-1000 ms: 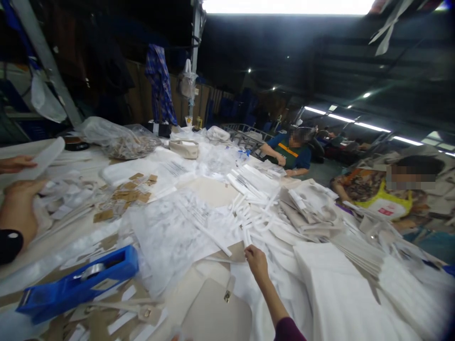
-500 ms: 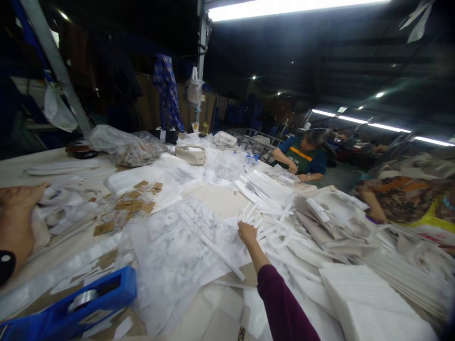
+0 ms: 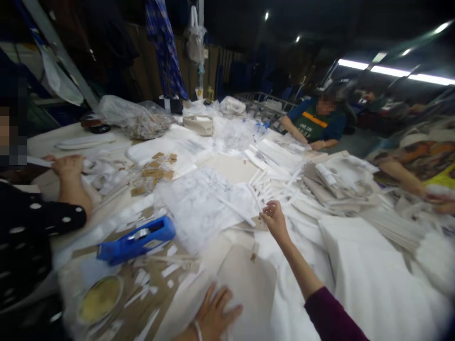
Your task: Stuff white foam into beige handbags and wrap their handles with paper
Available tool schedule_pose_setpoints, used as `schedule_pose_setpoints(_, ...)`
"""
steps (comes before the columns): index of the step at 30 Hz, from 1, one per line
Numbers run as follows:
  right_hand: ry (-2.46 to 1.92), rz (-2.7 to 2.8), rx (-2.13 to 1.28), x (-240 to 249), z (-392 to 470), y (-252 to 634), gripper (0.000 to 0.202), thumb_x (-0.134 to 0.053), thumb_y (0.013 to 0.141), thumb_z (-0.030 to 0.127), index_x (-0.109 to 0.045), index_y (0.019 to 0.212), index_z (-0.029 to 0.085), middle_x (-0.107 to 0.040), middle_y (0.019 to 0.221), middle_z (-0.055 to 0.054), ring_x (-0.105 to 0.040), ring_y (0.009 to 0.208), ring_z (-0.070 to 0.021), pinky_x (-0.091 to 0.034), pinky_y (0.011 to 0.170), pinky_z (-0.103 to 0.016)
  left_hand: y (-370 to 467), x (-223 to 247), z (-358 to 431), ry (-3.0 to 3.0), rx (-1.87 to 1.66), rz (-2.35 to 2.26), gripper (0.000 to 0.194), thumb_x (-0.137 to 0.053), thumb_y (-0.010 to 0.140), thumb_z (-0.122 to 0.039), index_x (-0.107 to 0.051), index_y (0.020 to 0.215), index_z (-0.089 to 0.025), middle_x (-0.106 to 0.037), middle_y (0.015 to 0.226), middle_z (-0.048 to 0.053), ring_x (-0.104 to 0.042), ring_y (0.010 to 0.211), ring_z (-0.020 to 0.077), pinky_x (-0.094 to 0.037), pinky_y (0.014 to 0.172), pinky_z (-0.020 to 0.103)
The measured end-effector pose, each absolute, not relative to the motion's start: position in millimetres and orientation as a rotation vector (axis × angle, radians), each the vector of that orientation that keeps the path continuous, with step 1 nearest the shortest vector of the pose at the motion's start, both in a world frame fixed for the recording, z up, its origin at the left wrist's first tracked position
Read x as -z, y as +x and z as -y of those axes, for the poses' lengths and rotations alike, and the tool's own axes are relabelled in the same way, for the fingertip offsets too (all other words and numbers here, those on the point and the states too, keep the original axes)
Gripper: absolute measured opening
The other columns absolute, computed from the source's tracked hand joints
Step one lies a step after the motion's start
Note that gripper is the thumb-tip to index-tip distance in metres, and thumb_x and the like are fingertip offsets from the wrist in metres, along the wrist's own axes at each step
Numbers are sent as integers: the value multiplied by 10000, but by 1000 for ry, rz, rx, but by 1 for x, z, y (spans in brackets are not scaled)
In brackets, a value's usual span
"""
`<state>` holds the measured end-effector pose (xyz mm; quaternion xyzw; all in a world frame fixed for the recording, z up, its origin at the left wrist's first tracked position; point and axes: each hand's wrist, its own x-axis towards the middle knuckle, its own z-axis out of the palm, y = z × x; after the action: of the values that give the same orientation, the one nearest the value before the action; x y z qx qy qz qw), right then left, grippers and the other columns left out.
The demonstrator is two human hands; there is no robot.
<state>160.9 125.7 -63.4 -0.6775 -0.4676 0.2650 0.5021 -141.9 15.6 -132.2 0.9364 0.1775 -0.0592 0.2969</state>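
Observation:
My left hand (image 3: 217, 313) lies with spread fingers on a flat beige cloth piece (image 3: 245, 279) at the bottom middle; a wristband shows at its wrist. A small brownish fitting (image 3: 253, 256) is on the cloth's upper part. My right hand (image 3: 276, 222), in a purple sleeve, is above the table with thumb and fingers pinched together. A thin white strip (image 3: 254, 198) runs up and left from its fingertips. Just beyond it lies a loose heap of white strips (image 3: 273, 187). Left of that hand is a clear plastic bag (image 3: 192, 208) with printed text.
A blue tape dispenser (image 3: 137, 240) and a round tub (image 3: 101, 299) stand on the left. Brown tags (image 3: 156, 169) lie behind them. White foam sheets (image 3: 362, 265) and beige cloth pieces (image 3: 330, 189) fill the right. Co-workers sit at left, far side and right.
My right hand has drawn back from the strip heap with a white strip at its fingertips. My left hand has come into view on the beige cloth. The view has tilted down.

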Motion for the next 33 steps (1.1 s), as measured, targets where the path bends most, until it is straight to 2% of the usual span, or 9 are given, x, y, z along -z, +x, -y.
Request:
schedule_pose_setpoints(3,-1817,1193,-819,82,-37,114,303,-565,710,222,-571,1013,222,-578,751,22,-562,629,-151,-469,643,-294,-155,117,0,2388,230,-541,864,-606,710,-666,-287,1459,-378,-329,1506,109,-234,1393,381,-103,1123,628)
schedule_pose_setpoints(6,-2059,1298,-778,97,25,75,219,-523,723,171,-636,904,220,-613,785,-2,-576,740,-172,-447,745,-308,-154,113,2,2415,254,-526,891,-611,692,-702,-317,1451,-340,-310,1503,130,-180,1410,365,-50,1118,630)
schedule_pose_setpoints(8,-2166,1363,-700,103,50,57,268,-498,734,133,-645,935,229,-617,825,-12,-575,816,-181,-429,766,-295,-151,116,2,2457,232,-524,906,-626,684,-698,-314,1451,-333,-307,1498,142,-168,1413,361,-37,1116,627)
schedule_pose_setpoints(13,-2322,1521,-503,107,76,27,333,-455,760,57,-657,950,240,-607,875,-32,-552,891,-179,-386,708,-252,-154,126,7,2502,129,-515,910,-648,674,-687,-320,1447,-336,-274,1512,136,-155,1414,370,-33,1121,610)
schedule_pose_setpoints(17,-2416,1608,-375,106,84,16,339,-443,770,35,-670,916,240,-609,879,-38,-525,886,-187,-350,675,-259,-156,124,11,2502,99,-585,917,-714,642,-637,-354,1432,-344,-112,1574,110,-95,1424,389,-65,1126,587)
schedule_pose_setpoints(20,-2442,1639,-414,104,84,17,346,-439,761,21,-675,894,236,-609,871,-40,-522,879,-191,-339,659,-264,-155,123,11,2524,73,-572,906,-718,642,-630,-362,1426,-347,-29,1590,84,-28,1436,378,-63,1124,587)
schedule_pose_setpoints(23,-2387,1652,-528,104,81,22,333,-428,778,28,-677,883,223,-606,893,-54,-530,905,-191,-354,667,-260,-155,126,10,2551,64,-513,886,-683,665,-653,-363,1426,-330,-65,1586,103,-9,1444,357,-43,1123,593)
schedule_pose_setpoints(28,-2206,1722,-541,112,82,23,203,-441,880,174,-623,793,186,-584,876,-79,-531,866,-197,-396,776,-284,-156,132,10,2582,55,-507,895,-625,683,-699,-351,1431,-291,-214,1547,153,-60,1443,348,-52,1118,607)
schedule_pose_setpoints(33,-2101,1639,-468,129,92,18,171,-412,914,217,-579,886,200,-587,866,-57,-519,861,-201,-407,814,-312,-155,142,11,2585,7,-548,1010,-635,650,-717,-295,1444,-194,-304,1498,191,-170,1419,339,-71,1131,584)
